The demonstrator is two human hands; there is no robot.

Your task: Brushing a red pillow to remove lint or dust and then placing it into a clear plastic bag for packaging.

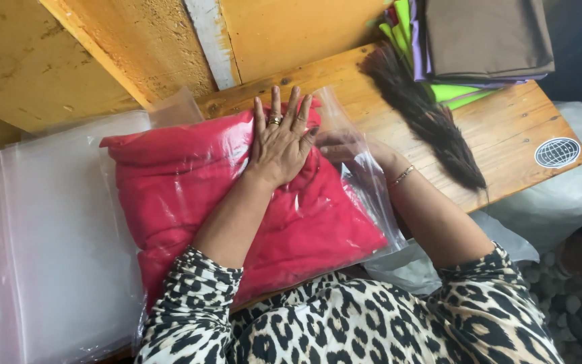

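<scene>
Our left hand (281, 138) presses flat, fingers spread, on the red garment (237, 195) in its clear bag (365, 182), lying lengthwise across the wooden bench (506, 128); our right hand (348, 145) is inside the bag's open end, grip unclear.

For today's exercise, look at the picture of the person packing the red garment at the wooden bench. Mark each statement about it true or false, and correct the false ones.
1. The left hand lies flat, fingers spread, on the red garment. True.
2. The red garment sits inside a clear plastic bag. True.
3. The right hand rests on the folded fabrics. False: it is at the bag's open end, partly behind the plastic, well apart from them.
4. A stack of empty clear bags lies to the left of the garment. True.
5. The dark brush lies on top of the red garment. False: it lies on the wooden bench, beside the bag.
</scene>
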